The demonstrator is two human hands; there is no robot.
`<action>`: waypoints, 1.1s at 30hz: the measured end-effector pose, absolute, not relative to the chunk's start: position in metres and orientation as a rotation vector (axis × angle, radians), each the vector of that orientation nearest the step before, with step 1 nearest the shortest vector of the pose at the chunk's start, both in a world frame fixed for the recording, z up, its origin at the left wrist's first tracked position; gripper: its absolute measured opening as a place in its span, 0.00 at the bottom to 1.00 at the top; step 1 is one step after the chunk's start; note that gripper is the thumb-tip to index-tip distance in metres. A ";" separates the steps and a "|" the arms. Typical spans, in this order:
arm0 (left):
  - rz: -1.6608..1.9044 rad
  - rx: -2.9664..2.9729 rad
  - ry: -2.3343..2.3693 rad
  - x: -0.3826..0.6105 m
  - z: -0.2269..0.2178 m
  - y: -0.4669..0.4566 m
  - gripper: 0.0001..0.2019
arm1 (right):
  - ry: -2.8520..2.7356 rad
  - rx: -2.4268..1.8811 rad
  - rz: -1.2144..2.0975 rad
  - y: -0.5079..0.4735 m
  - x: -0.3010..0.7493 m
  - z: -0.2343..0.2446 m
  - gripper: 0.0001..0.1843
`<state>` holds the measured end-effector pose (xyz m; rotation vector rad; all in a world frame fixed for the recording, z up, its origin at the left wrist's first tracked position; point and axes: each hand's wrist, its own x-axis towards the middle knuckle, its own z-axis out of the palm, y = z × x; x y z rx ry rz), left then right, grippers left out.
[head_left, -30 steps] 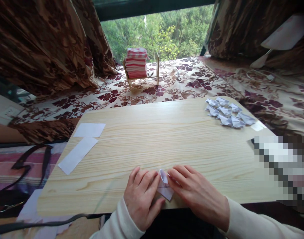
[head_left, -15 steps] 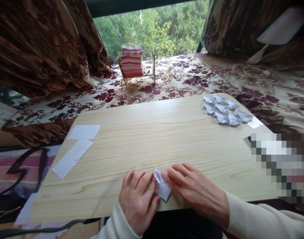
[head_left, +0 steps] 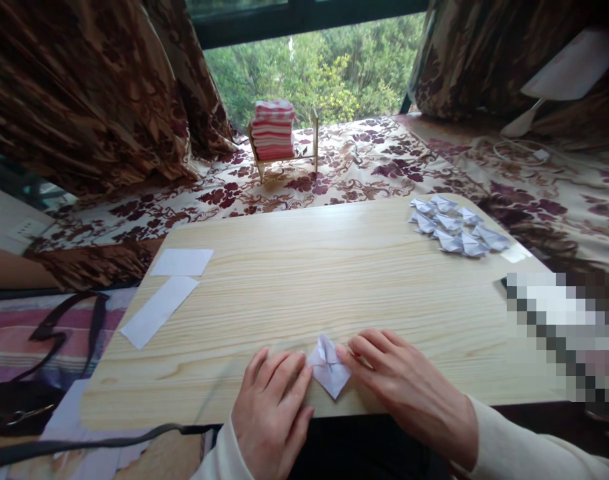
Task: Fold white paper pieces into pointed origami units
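Note:
A small piece of folded white paper (head_left: pixel 330 375) lies at the table's near edge, diamond-shaped with raised flaps at its upper part. My left hand (head_left: pixel 274 400) rests palm down on its left, with the index fingertip pressing the left corner and the thumb lower down. On the other side my right hand (head_left: pixel 404 380) grips the right corner with thumb and forefinger, the other fingers curled over. Its fingertips partly hide that corner. Several folded white paper pieces (head_left: pixel 449 225) sit grouped at the table's far right corner.
Two flat paper strips (head_left: pixel 160 312) lie on the left of the wooden table (head_left: pixel 294 280). A blurred-out flat object (head_left: pixel 559 333) stands at the right edge. Beyond the table are a small rack with folded red-striped cloths (head_left: pixel 273 130) and a lamp (head_left: pixel 564 73).
The folded paper's upper part has spread wider, and more of it shows between my hands. My fingers have moved slightly apart toward its side corners. The view has shifted a little.

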<state>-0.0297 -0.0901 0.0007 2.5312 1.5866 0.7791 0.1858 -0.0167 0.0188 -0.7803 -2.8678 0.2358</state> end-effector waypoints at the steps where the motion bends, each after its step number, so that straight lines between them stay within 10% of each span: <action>1: 0.793 2.520 1.593 -0.030 0.000 -0.091 0.17 | -2.869 -0.775 0.228 -0.016 0.186 0.019 0.21; 25: 1.122 2.431 1.808 0.018 -0.022 -0.099 0.19 | -2.816 -0.798 0.527 -0.013 0.178 0.022 0.11; 33: 1.123 2.403 1.866 0.025 -0.021 -0.101 0.17 | -2.763 -0.820 0.459 -0.022 0.184 0.028 0.27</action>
